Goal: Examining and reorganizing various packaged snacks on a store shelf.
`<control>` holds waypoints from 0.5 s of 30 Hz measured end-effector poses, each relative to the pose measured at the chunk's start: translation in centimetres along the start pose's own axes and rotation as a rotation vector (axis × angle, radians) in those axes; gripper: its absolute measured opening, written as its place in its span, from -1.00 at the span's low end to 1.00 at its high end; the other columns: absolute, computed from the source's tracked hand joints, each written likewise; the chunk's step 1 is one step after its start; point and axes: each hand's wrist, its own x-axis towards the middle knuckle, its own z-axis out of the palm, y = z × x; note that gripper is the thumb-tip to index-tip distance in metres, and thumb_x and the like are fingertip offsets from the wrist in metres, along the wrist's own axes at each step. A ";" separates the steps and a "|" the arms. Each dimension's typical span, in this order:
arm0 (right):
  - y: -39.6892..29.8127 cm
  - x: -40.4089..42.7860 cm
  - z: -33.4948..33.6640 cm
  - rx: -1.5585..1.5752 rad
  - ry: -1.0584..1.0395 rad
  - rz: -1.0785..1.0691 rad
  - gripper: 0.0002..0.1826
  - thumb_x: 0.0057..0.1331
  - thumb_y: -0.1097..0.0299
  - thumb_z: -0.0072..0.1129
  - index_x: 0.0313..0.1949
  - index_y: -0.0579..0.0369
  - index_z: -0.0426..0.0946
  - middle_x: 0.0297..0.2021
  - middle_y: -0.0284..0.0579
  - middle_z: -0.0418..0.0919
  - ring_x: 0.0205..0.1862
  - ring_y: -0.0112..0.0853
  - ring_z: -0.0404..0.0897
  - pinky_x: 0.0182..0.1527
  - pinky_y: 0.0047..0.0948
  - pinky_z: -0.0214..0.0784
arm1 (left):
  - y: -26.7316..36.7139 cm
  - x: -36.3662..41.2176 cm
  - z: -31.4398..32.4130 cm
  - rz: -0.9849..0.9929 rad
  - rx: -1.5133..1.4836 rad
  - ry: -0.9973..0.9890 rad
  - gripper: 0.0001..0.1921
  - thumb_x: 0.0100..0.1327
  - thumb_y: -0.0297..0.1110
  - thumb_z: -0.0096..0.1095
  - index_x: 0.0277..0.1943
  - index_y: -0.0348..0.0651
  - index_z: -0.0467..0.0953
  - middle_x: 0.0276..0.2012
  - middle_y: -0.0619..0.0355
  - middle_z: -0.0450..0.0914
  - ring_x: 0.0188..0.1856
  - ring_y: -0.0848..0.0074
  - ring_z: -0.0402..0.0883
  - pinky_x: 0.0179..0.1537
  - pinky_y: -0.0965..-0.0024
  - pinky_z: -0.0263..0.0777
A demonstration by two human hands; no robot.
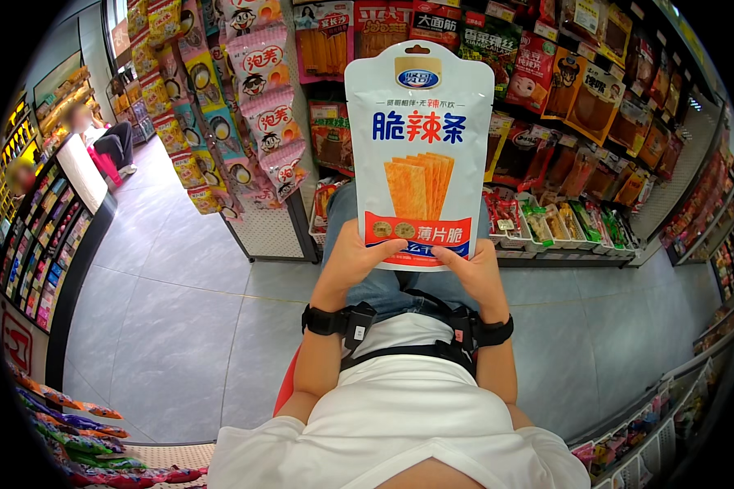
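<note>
A white snack pouch [419, 153] with a hang hole at its top stands upright before me. Printed writing, a picture of flat orange strips and a red-and-blue band cover its front. My left hand [358, 253] grips its lower left corner, thumb on the front face. At the lower right corner, my right hand [474, 266] pinches it the same way. The fingers behind the pouch are hidden. Both wrists wear black straps with small devices. Behind the pouch, my knees in blue jeans show partly.
Snack packets [535, 73] hang on a display rack ahead, above white plastic baskets [529, 226] of small packs. Strips of pink snack bags [269, 110] hang at the left. A counter [85, 171] curves along the far left, with a seated person [107, 140] beyond. Grey floor tiles [177, 293] surround me.
</note>
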 end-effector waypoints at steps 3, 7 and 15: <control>0.4 0.0 0.0 0.012 -0.002 -0.023 -0.83 0.14 0.43 0.21 -0.38 0.33 0.56 -0.45 -0.20 0.59 -0.42 -0.64 0.48 -0.38 -0.65 0.33 | 0.2 0.0 0.1 -0.015 -0.033 0.000 -0.76 0.05 -0.50 0.28 -0.19 -0.38 0.48 -0.32 0.14 0.59 -0.32 0.65 0.51 -0.26 0.56 0.39; 0.4 0.1 0.2 0.059 0.004 -0.058 -0.84 0.14 0.44 0.20 -0.38 0.33 0.56 -0.45 -0.20 0.59 -0.42 -0.63 0.48 -0.39 -0.64 0.33 | -0.1 0.1 0.0 -0.013 -0.013 -0.001 -0.75 0.05 -0.50 0.28 -0.19 -0.38 0.48 -0.32 0.14 0.59 -0.32 0.65 0.51 -0.26 0.56 0.39; -0.2 0.2 0.0 0.000 0.002 0.028 -0.83 0.13 0.46 0.20 -0.35 0.36 0.55 -0.44 -0.21 0.59 -0.42 -0.64 0.47 -0.39 -0.64 0.33 | -0.3 0.1 0.1 -0.016 -0.004 -0.007 -0.78 0.05 -0.52 0.27 -0.22 -0.40 0.49 -0.33 0.13 0.59 -0.33 0.65 0.51 -0.28 0.57 0.40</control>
